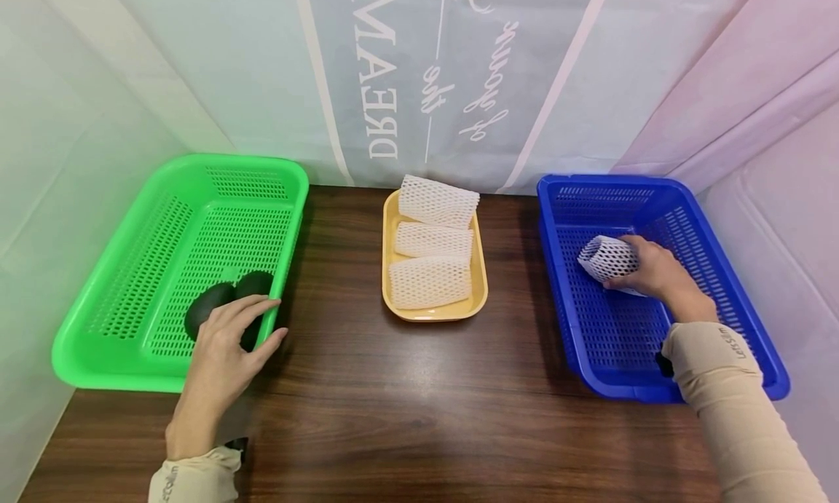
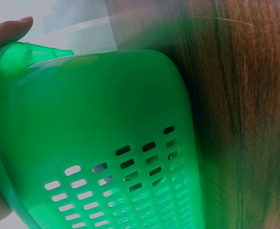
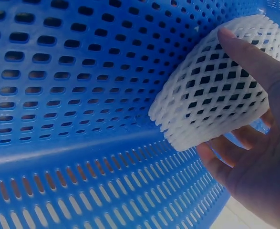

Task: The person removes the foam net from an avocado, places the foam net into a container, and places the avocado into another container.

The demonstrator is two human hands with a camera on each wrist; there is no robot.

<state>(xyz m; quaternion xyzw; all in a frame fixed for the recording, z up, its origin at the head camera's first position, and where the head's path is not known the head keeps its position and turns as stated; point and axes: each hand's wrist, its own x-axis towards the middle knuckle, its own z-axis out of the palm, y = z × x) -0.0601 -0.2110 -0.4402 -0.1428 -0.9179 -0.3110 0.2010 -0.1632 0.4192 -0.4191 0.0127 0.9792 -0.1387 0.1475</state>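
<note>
Over the right rim of the green basket (image 1: 298, 204) is my left hand (image 1: 226, 350), its thumb spread from the fingers. Dark oval fruits, possibly avocados, lie in the basket beside and partly under that hand; one dark fruit (image 1: 206, 306) shows at its left. The left wrist view shows mostly the basket's outer wall (image 2: 97, 105), with the thumb above the rim. In the blue basket (image 1: 560, 299), my right hand (image 1: 658, 274) grips a white foam net sleeve (image 3: 216, 86) between thumb and fingers. Something dark shows through its mesh.
Between the baskets stands a yellow tray (image 1: 481, 292) holding white foam net sleeves: a back one (image 1: 435, 199), a middle one (image 1: 432, 239) and a front one (image 1: 429, 281). All stand on a dark wooden table (image 1: 419, 416), with a printed curtain (image 1: 439, 73) behind.
</note>
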